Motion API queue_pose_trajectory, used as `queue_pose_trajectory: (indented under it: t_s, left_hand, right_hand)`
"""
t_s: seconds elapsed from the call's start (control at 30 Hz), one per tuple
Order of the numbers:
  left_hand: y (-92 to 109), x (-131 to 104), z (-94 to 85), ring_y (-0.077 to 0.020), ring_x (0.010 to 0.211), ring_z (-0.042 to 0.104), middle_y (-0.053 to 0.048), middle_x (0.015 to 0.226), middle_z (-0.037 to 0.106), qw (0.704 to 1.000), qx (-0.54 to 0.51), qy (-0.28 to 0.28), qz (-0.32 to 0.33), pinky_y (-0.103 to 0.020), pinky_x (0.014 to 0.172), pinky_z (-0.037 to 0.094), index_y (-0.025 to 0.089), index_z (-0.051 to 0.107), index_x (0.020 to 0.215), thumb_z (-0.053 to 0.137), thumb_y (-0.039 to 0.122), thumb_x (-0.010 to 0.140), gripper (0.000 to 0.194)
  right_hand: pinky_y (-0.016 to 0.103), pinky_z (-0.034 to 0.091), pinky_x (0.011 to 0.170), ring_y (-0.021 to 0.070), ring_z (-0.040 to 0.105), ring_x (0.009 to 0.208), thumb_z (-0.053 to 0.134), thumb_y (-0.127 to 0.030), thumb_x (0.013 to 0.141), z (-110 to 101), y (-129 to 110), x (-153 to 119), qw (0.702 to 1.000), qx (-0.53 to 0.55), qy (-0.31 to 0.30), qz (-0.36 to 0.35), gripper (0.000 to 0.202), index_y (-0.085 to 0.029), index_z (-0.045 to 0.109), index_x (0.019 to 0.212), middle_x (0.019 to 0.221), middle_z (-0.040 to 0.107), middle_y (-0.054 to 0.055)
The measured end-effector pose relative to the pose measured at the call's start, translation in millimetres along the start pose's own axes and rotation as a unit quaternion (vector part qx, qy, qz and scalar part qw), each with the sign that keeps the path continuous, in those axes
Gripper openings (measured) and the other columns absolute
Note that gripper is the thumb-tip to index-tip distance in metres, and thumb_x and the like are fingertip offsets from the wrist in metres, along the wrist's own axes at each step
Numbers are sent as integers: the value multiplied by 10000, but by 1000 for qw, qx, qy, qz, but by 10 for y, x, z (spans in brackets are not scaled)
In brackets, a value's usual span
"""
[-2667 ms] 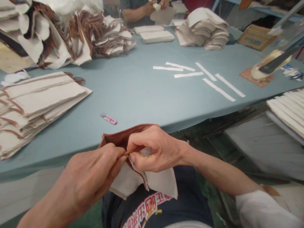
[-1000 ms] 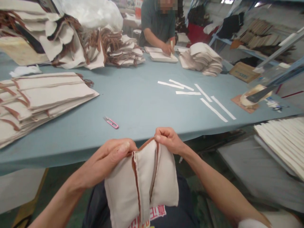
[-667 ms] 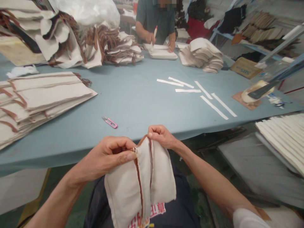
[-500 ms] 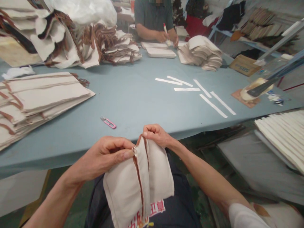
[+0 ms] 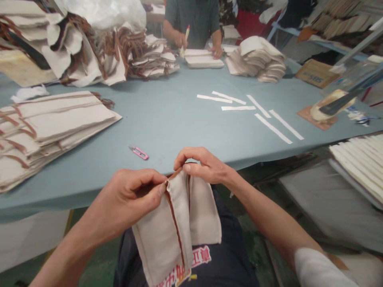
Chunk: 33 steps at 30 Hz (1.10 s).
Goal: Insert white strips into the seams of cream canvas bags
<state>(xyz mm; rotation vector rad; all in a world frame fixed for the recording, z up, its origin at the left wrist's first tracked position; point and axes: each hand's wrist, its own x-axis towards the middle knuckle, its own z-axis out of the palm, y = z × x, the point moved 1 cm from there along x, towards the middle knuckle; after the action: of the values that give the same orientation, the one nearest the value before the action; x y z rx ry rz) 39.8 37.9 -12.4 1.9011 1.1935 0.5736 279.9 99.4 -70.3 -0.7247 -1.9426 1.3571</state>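
A cream fabric piece (image 5: 161, 239) with brown edging hangs between my two hands over my lap, below the table's front edge. My left hand (image 5: 137, 195) pinches its top edge at the seam, thumb and index finger pressed together. Just to the right, my right hand (image 5: 203, 163) grips the same top edge, with the fingers bent over it and the thumb in front. Pink thread snips (image 5: 139, 152) lie on the blue table (image 5: 161, 127) beyond my left hand.
Stacked cream pieces (image 5: 60, 115) lie at left, with heaped fabric (image 5: 113, 56) behind. White strips (image 5: 239, 108) are scattered right of centre. Across the table a person (image 5: 193, 24) holds a pen near a fabric stack (image 5: 203, 61). A cardboard box (image 5: 317, 73) stands at back right.
My right hand has shifted its grip along the top edge, its fingers now more curled over. Across the table, the person's pen hand has moved left. The view has shifted slightly.
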Motion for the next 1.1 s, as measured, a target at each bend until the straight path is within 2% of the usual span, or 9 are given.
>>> queue_pose_trajectory:
  t_s: [0.07,0.13,0.2,0.37,0.6,0.73,0.8,0.97,1.1]
  left_hand:
    - [36,-36,-12,-135,529,592,1,630,744,1000,22,-2,18,-198,504,423,194,882,844,605,381,972,357]
    - [48,-72,-26,-125,531,597,26,631,745,999,28,1,35,-188,511,422,216,894,897,613,371,994,335]
    - [45,-112,-38,-114,535,611,47,640,749,998,32,5,44,-174,517,426,237,898,947,623,357,1020,309]
    - [3,-226,-52,-108,537,652,58,691,797,997,57,0,46,-159,511,448,265,901,990,627,363,1072,302]
    - [-98,-320,-151,-127,654,757,54,841,881,997,61,-37,32,-136,601,531,300,912,1094,644,366,1076,277]
    - [-83,-287,-203,-125,603,736,42,809,876,996,73,-39,37,-146,563,515,276,914,1008,650,352,1042,277]
    - [-70,-265,-196,-110,578,720,60,763,851,995,84,-23,54,-143,554,495,280,898,972,658,329,1020,249]
    - [-47,-273,-125,-74,577,714,97,777,825,983,124,55,126,-148,592,478,293,823,1021,682,270,1005,144]
    - [42,-283,-75,-92,511,673,54,748,810,954,218,73,191,-222,543,440,253,786,1016,560,213,1056,233]
  right_hand:
    - [358,466,904,203,642,891,721,-482,950,66,-198,13,994,-64,-13,-84,282,-208,709,886,903,737,27]
    - [341,447,864,190,607,852,740,-560,988,142,-338,17,984,-117,-11,-132,387,-218,643,835,852,699,14]
    - [313,420,796,166,578,799,730,-575,1023,195,-401,8,984,-126,-12,-123,422,-220,607,829,820,666,-4]
    - [270,402,721,128,598,729,672,-443,1060,249,-373,-55,993,-81,-55,-69,288,-197,653,912,810,671,-25]
    - [258,426,747,123,623,768,682,-396,1076,318,-341,-67,993,-58,-67,-75,240,-183,710,970,889,756,0]
    - [254,449,768,124,638,805,702,-369,1077,320,-284,-44,993,-17,-81,-80,214,-170,741,1010,933,784,16]
    - [252,455,769,120,628,795,717,-371,1075,319,-260,-36,993,6,-84,-84,217,-166,746,1010,922,777,12]
    - [254,447,746,118,606,774,725,-372,1072,327,-254,-54,995,24,-77,-65,218,-165,740,1004,891,740,0]
    - [250,426,711,112,582,745,722,-382,1076,347,-267,-74,996,15,-69,-54,228,-167,718,999,875,718,-9]
